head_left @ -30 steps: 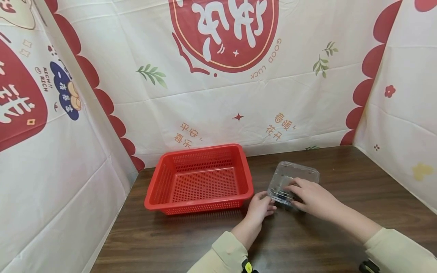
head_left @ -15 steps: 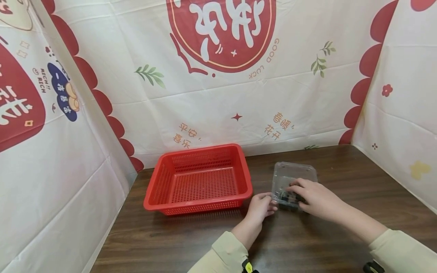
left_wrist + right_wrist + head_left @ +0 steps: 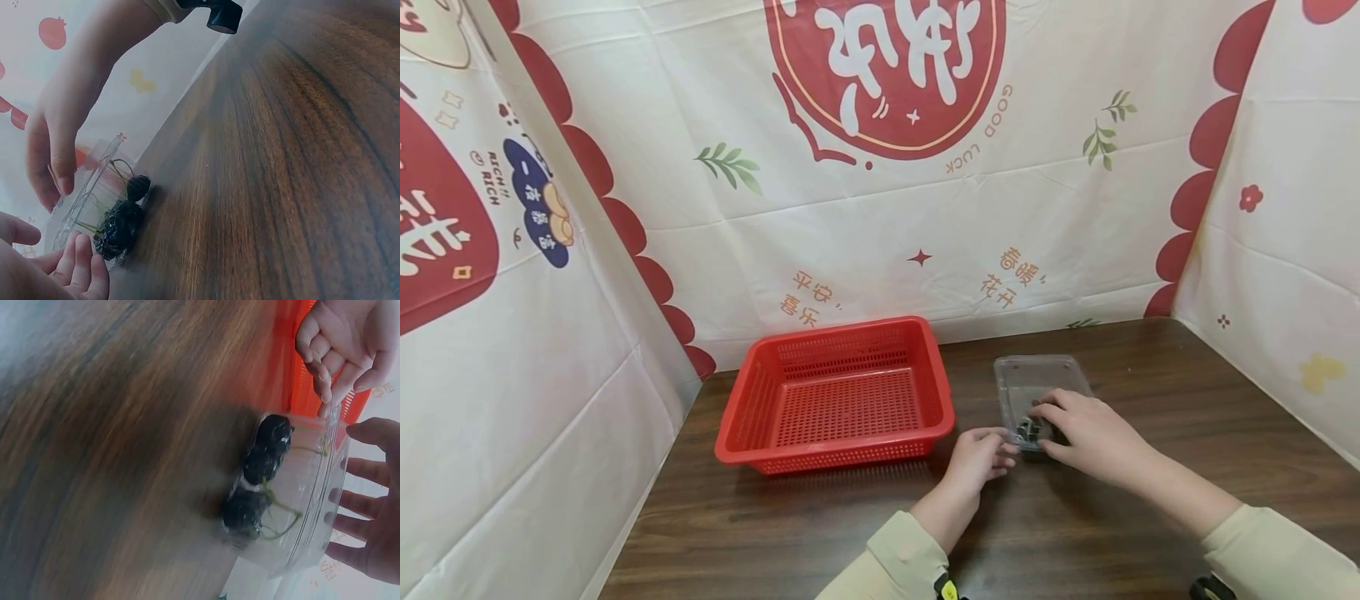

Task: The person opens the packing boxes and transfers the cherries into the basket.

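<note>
A clear plastic box [image 3: 1045,373] sits on the table, holding several dark cherries [image 3: 255,465] with green stems. My left hand [image 3: 976,460] is at the box's near left corner. In the right wrist view, its fingertips [image 3: 326,394] touch or nearly touch the rim, the fingers loosely bent. My right hand [image 3: 1086,429] is over the right side of the box. Its spread fingers [image 3: 356,503] lie along the rim and opening, partly seen through the clear wall. No cherry shows between these fingers. The hand covers part of the box in the head view.
A red perforated basket [image 3: 842,446] stands to the left of the box, its inside bare. The brown wooden table [image 3: 820,533] extends in front. White printed cloth [image 3: 880,217] hangs behind and along both sides.
The box has turned in steps, its left side swinging nearer straight. My left hand has shifted slightly right with the corner. The right hand stays over the box with small movements.
</note>
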